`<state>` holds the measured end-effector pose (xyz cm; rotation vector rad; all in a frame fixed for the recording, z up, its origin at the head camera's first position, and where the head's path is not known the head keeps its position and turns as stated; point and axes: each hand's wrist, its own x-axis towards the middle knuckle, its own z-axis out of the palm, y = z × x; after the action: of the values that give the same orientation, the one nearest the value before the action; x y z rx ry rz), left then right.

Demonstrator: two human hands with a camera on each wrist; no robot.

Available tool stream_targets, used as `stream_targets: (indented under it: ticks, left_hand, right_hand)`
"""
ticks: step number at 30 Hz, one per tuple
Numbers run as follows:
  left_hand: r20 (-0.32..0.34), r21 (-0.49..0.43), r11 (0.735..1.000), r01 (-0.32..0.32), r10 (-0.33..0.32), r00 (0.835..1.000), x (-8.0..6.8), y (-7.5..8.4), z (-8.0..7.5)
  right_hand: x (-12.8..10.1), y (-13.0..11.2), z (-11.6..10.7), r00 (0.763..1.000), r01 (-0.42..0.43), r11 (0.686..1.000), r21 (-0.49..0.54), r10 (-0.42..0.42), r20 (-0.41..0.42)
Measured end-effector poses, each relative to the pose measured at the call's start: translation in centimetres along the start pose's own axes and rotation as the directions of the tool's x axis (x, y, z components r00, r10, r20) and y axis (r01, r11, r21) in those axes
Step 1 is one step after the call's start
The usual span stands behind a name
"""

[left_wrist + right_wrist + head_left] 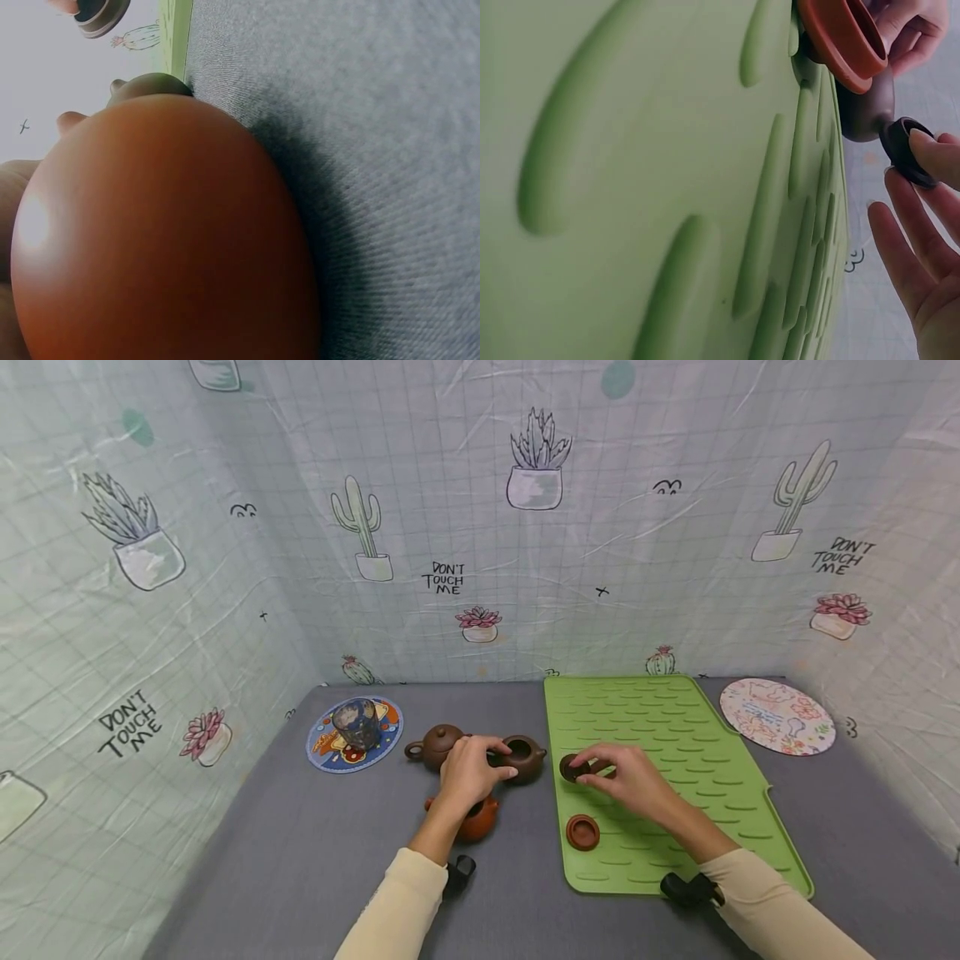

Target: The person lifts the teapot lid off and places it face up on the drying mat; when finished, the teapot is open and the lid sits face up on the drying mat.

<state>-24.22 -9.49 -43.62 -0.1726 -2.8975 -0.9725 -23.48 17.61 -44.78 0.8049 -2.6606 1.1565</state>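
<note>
My left hand (480,765) grips the rim of an open dark brown teapot (525,758) on the grey table (300,860). Under that wrist stands an orange-red teapot (480,820), which fills the left wrist view (165,240). A second brown teapot (435,746) with its lid on stands to the left. On the green ridged mat (675,735), my right hand (581,772) pinches a dark brown lid (572,768). In the right wrist view the fingertips (930,150) hold this lid (901,146) beside the dark teapot (862,112). An orange lid (582,832) lies on the mat nearer me.
A glass cup (356,723) stands on a round blue coaster (330,752) at the back left. A round patterned coaster (777,716) lies right of the mat. Cactus-print cloth walls (480,527) close in the table on three sides.
</note>
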Motion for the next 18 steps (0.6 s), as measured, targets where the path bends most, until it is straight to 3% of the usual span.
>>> stream_targets:
  ticks: [7, 18]
  left_hand:
    - [0.007, 0.005, 1.000, 0.013, -0.013, 1.000, 0.06, 0.17, -0.16]
    - [0.009, 0.013, 1.000, 0.015, -0.015, 1.000, 0.18, 0.18, -0.07]
  right_hand:
    - [-0.24, 0.30, 0.05, 0.998, 0.036, 0.998, -0.048, -0.034, 0.050]
    - [-0.66, 0.81, -0.19, 0.991, 0.022, 0.999, -0.032, -0.017, 0.136]
